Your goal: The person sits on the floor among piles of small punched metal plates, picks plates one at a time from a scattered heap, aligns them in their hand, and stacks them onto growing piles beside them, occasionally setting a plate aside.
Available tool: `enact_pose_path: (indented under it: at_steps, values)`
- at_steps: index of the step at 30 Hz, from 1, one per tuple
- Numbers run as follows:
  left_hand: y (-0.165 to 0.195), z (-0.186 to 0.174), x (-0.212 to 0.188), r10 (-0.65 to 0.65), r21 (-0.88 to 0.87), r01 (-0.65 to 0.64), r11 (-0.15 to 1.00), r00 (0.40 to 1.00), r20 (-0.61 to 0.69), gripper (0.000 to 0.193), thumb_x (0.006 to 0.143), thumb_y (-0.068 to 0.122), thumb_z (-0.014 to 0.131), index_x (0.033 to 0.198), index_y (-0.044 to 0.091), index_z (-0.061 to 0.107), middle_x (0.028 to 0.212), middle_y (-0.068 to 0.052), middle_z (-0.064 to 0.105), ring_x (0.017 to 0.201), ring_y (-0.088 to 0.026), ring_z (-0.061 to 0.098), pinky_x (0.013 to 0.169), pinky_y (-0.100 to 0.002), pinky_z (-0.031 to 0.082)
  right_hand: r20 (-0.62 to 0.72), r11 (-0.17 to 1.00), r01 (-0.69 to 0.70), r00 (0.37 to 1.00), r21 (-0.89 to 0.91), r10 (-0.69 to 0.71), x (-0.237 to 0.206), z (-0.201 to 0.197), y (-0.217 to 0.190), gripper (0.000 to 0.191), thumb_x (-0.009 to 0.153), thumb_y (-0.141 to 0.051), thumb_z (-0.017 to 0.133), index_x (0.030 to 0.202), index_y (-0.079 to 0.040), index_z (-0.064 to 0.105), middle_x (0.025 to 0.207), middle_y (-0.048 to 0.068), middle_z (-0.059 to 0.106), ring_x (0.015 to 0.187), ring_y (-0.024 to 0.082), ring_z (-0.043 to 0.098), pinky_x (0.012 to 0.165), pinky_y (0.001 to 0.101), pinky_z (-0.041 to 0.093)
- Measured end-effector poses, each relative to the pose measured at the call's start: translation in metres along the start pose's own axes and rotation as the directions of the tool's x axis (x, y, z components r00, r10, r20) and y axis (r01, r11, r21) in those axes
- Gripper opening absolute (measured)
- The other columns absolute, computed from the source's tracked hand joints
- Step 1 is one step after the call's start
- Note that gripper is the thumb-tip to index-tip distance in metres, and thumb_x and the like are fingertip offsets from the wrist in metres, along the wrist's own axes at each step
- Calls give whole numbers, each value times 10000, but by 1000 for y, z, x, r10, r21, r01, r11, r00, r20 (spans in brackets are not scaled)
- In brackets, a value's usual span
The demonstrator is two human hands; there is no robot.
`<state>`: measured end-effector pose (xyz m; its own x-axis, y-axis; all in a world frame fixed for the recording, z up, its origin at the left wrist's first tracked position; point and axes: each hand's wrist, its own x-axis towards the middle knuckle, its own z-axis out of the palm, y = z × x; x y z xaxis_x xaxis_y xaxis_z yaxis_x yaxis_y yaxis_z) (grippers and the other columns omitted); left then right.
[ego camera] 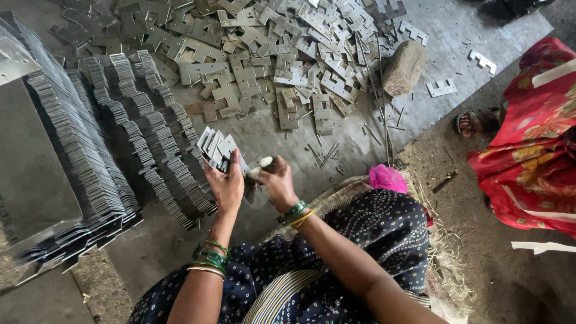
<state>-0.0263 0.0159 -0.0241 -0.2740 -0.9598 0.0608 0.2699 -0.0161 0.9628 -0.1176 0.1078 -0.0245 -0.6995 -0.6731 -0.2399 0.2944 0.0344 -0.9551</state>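
My left hand (225, 183) grips a fanned bunch of flat notched metal plates (217, 148), held upright above the floor. My right hand (275, 180) is closed around a small pale object (264, 162), close beside the bunch and just right of it. Both wrists wear green and gold bangles. Long rows of the same plates, stacked on edge (141, 129), lie just left of my hands. A big loose heap of plates (270, 54) covers the floor ahead.
A rounded stone (403, 67) sits at the heap's right edge, with thin metal rods (384, 102) beside it. A pink cloth (387, 178) rests on my knee. Another person in red cloth (531, 144) sits at the right, one sandalled foot (474, 122) out. A grey sheet stack (30, 168) lies far left.
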Motion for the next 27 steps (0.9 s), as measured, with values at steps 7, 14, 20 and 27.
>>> enact_pose_path:
  at_steps: [7, 14, 20, 27]
  values:
    - [-1, 3, 1, -401, -282, 373, 884, 915, -46, 609, 901, 93, 780, 1386, -36, 434, 1269, -142, 663, 1088, -193, 676, 935, -337, 587, -109, 907, 118, 979, -403, -175, 28, -53, -4, 228, 802, -41, 769, 985, -31, 634, 863, 58, 699, 765, 120, 657, 677, 289, 554]
    - [28, -7, 7, -608, -460, 565, 685, 791, 66, 538, 811, 111, 794, 1267, 14, 523, 1050, -131, 676, 845, -259, 706, 707, -434, 631, -74, 272, 2, 960, -962, -271, 103, -149, -73, 430, 774, -291, 817, 1147, -128, 679, 1039, 164, 732, 933, 338, 703, 783, 449, 562]
    - [44, -12, 2, -627, -469, 606, 643, 768, 132, 355, 852, 182, 760, 1130, -5, 644, 937, -135, 721, 785, -251, 733, 693, -395, 617, 38, 103, 80, 933, -991, -357, 184, -191, -93, 435, 760, -179, 683, 1183, -81, 653, 1156, 237, 642, 1120, 440, 592, 924, 509, 527]
    - [43, -12, -1, -638, -426, 631, 648, 756, 149, 337, 844, 228, 755, 1094, 23, 659, 891, -122, 702, 729, -244, 700, 640, -384, 587, 21, 30, 27, 982, -999, -188, 242, -177, -117, 566, 772, -218, 701, 1320, -144, 579, 1302, 237, 562, 1211, 455, 536, 964, 525, 494]
